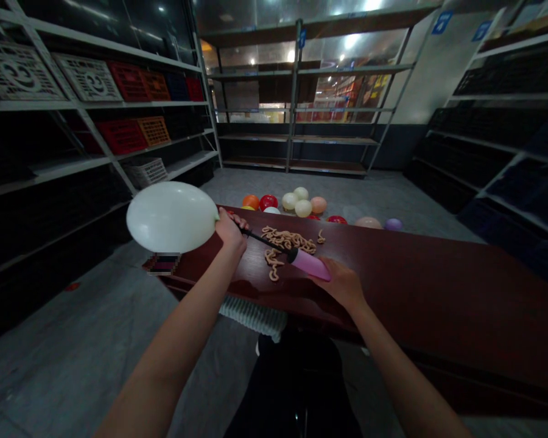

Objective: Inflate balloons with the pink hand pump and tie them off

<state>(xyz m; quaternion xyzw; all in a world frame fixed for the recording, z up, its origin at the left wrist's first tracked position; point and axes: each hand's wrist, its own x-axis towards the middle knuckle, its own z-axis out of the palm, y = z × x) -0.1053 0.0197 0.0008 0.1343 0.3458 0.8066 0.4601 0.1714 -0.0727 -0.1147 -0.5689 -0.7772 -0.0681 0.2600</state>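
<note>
My left hand [231, 231] is closed round the neck of an inflated white balloon [172, 216], which sticks out to the left past the end of the dark red table [415, 280]. The pump's black nozzle [260, 238] runs from that neck to the pink hand pump [311, 265]. My right hand [343, 283] grips the pump's near end, just above the tabletop. A heap of pale clips or ties [287, 242] lies on the table between my hands.
Several inflated balloons [296, 204] in orange, red, cream, pink and purple lie on the floor beyond the table. Metal shelving lines both sides and the back wall, with crates [128, 135] on the left shelves. A white ribbed thing [253, 313] hangs under the table edge.
</note>
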